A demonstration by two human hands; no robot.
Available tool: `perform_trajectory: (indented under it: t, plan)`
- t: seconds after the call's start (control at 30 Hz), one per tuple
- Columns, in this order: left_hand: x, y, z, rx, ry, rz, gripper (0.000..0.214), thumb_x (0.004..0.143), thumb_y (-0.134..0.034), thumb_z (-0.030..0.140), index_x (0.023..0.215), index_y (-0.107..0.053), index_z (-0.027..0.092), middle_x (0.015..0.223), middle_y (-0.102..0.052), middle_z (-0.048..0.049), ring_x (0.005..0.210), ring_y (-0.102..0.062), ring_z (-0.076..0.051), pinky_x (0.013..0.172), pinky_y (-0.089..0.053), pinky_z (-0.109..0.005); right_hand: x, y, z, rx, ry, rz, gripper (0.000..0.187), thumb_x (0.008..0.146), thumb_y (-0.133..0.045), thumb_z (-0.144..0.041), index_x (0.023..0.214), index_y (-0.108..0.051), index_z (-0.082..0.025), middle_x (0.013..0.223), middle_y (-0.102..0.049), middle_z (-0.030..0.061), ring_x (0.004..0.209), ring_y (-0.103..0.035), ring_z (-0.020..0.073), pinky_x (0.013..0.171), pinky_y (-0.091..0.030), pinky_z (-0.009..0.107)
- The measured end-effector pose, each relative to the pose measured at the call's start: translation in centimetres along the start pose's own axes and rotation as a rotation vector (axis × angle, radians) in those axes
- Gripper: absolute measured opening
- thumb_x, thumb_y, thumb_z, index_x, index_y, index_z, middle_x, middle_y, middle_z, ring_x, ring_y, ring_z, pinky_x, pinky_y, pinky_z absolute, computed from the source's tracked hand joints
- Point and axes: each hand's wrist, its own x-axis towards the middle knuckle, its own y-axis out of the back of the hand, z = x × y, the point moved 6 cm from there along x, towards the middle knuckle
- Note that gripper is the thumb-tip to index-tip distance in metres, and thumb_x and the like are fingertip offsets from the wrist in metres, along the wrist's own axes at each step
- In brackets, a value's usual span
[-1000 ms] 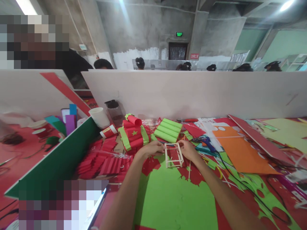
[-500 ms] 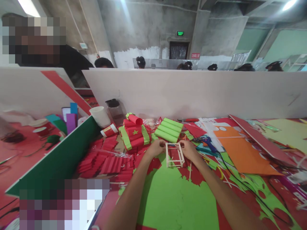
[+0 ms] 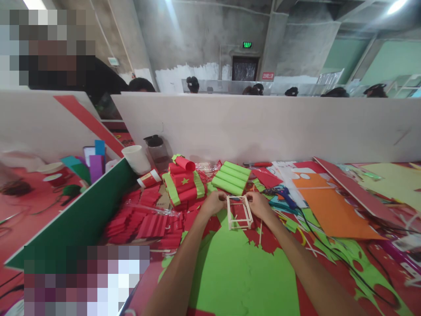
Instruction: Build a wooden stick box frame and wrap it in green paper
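Observation:
A small box frame of pale wooden sticks (image 3: 239,212) stands on the green paper sheet (image 3: 237,272) in the middle of the table. My left hand (image 3: 215,202) pinches the frame's far left corner with closed fingers. My right hand (image 3: 259,204) grips its far right corner the same way. Behind the frame lie a raft of green paper rolls (image 3: 230,179) and a bundle of red paper rolls with green bands and a yellow star (image 3: 183,181).
A blue glue gun (image 3: 283,194) with a black cord lies right of my right hand, beside an orange sheet (image 3: 325,206). Red folded paper (image 3: 144,219), a white cup (image 3: 136,159), a dark-lidded jar (image 3: 158,151) and a green board (image 3: 82,215) sit left. White partitions (image 3: 263,127) wall the back; other people sit beyond.
Both hands keep their hold on the stick frame, which has barely shifted. The view has tilted slightly.

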Motion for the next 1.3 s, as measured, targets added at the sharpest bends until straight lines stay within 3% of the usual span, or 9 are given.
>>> perform_trajectory:
  t: [0.37,0.67,0.77,0.93,1.1,1.3]
  plan:
    - [0.1,0.0,-0.1,0.027,-0.018,0.001,0.012,0.059,-0.063,0.018,0.069,-0.066,0.013,0.067,-0.065,-0.0012,0.061,-0.056,-0.014,0.059,-0.045,-0.024,-0.2,0.2,-0.4,0.030,0.018,-0.012,0.013,0.079,-0.058,-0.027,0.077,-0.067,-0.019,0.079,-0.072,0.0062,0.074,-0.065,0.0199,0.065,-0.043,0.026]
    - [-0.1,0.1,0.2,0.050,-0.004,0.004,0.012,0.060,-0.061,0.017,0.071,-0.066,0.014,0.068,-0.066,-0.0018,0.063,-0.057,-0.015,0.059,-0.044,-0.024,-0.6,0.6,0.8,0.167,-0.004,-0.058,0.018,0.080,-0.055,-0.017,0.096,-0.064,-0.017,0.092,-0.071,0.0078,0.080,-0.067,0.0179,0.071,-0.049,0.026]
    - [-0.2,0.1,0.2,0.054,-0.001,0.001,0.013,0.061,-0.059,0.017,0.071,-0.066,0.013,0.070,-0.066,-0.0021,0.062,-0.057,-0.014,0.058,-0.044,-0.024,-1.2,0.8,1.4,0.328,-0.083,-0.158,0.017,0.087,-0.048,-0.026,0.089,-0.062,-0.017,0.083,-0.071,0.0069,0.065,-0.066,0.0155,0.059,-0.051,0.024]
    - [-0.1,0.1,0.2,0.053,-0.007,0.004,0.012,0.059,-0.059,0.014,0.069,-0.065,0.013,0.066,-0.065,-0.0011,0.061,-0.056,-0.014,0.057,-0.042,-0.024,-2.1,1.1,0.9,0.411,-0.125,-0.336,0.043,0.088,-0.044,-0.049,0.068,-0.060,-0.016,0.064,-0.066,0.0045,0.049,-0.058,0.0124,0.045,-0.046,0.021]
    - [-0.1,0.0,0.5,0.047,-0.018,-0.001,0.011,0.060,-0.059,0.017,0.068,-0.065,0.013,0.065,-0.064,-0.0011,0.059,-0.055,-0.014,0.057,-0.042,-0.024,-2.5,1.4,0.2,0.388,-0.049,-0.365,0.035,0.079,-0.057,-0.049,0.074,-0.064,-0.016,0.063,-0.065,0.0014,0.048,-0.056,0.0124,0.046,-0.044,0.022]
    - [-0.1,0.0,0.4,0.045,-0.018,0.000,0.013,0.058,-0.057,0.013,0.068,-0.065,0.012,0.063,-0.064,-0.0007,0.058,-0.054,-0.013,0.056,-0.041,-0.023,-2.5,1.4,0.3,0.396,-0.055,-0.367,0.033,0.077,-0.059,-0.048,0.079,-0.067,-0.016,0.065,-0.065,0.0017,0.050,-0.056,0.0129,0.048,-0.044,0.022]
